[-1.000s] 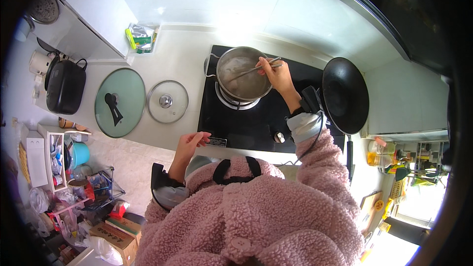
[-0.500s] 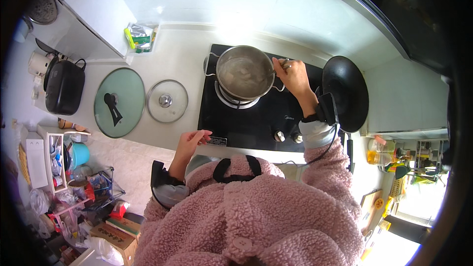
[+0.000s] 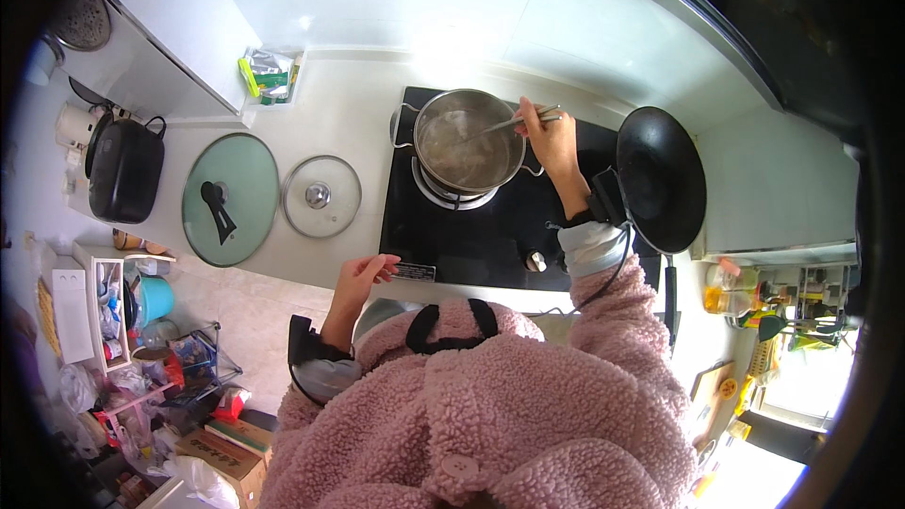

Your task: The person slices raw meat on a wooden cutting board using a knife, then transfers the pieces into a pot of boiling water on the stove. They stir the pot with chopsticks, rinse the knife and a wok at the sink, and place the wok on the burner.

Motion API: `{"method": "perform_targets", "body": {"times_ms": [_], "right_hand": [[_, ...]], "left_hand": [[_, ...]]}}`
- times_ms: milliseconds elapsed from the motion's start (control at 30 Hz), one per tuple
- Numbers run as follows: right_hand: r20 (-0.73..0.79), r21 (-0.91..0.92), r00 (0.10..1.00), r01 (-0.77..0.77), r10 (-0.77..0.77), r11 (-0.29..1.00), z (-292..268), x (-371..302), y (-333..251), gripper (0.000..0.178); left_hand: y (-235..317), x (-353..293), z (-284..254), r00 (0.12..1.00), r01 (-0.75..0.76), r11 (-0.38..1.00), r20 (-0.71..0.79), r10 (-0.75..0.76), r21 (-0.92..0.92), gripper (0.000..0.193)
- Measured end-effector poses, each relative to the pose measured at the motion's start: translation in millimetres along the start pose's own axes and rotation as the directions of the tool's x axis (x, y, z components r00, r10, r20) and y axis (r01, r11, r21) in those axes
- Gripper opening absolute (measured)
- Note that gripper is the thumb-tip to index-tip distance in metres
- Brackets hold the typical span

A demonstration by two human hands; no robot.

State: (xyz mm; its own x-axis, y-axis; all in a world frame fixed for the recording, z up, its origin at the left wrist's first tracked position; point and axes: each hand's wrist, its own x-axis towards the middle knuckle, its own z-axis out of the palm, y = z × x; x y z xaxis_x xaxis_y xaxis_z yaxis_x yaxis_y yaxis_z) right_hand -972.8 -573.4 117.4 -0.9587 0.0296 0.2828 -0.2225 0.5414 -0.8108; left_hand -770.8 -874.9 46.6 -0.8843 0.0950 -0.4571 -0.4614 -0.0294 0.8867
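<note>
A steel pot point(image 3: 517, 162) with two wire handles stands on the burner of the black gas stove point(image 3: 452, 245). Cloudy liquid point(image 3: 471, 146) with pale pieces fills part of it. My right hand point(image 3: 551, 146), at the pot's right rim, is closed on a pair of chopsticks point(image 3: 504, 123); their tips reach into the liquid. By the counter's front edge, left of the stove's front corner, my left hand point(image 3: 363, 273) hangs with loosely bent fingers apart and nothing in it.
Left of the stove lie a small glass lid point(image 3: 337, 217) and a larger green-tinted lid point(image 3: 250, 226). A black rice cooker point(image 3: 127, 170) stands farther left. To the right is a black wok point(image 3: 660, 179), its handle pointing toward me. A small bin of packets point(image 3: 271, 75) sits at the back.
My right hand has shifted slightly, and the chopsticks now slant further left across the pot, plainly visible. The pieces in the liquid have moved. My left hand has barely moved.
</note>
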Motion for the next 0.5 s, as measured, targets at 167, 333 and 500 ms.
{"method": "perform_targets", "body": {"times_ms": [167, 333, 500], "right_hand": [[0.045, 0.122, 0.991, -0.133, 0.128, 0.984, 7, -7, 3, 0.038], [0.100, 0.102, 0.995, -0.004, -0.007, 0.995, 16, -13, 1, 0.036], [0.048, 0.116, 0.999, 0.018, -0.024, 0.993, 12, -9, 5, 0.034]], "left_hand": [[-1, 2, 3, 1.000, -0.022, 1.000, 0.014, 0.022, 0.010, 0.030], [2, 4, 7, 1.000, -0.011, 1.000, 0.022, 0.010, 0.023, 0.029], [3, 5, 7, 1.000, 0.000, 1.000, 0.005, 0.000, 0.009, 0.029]]}}
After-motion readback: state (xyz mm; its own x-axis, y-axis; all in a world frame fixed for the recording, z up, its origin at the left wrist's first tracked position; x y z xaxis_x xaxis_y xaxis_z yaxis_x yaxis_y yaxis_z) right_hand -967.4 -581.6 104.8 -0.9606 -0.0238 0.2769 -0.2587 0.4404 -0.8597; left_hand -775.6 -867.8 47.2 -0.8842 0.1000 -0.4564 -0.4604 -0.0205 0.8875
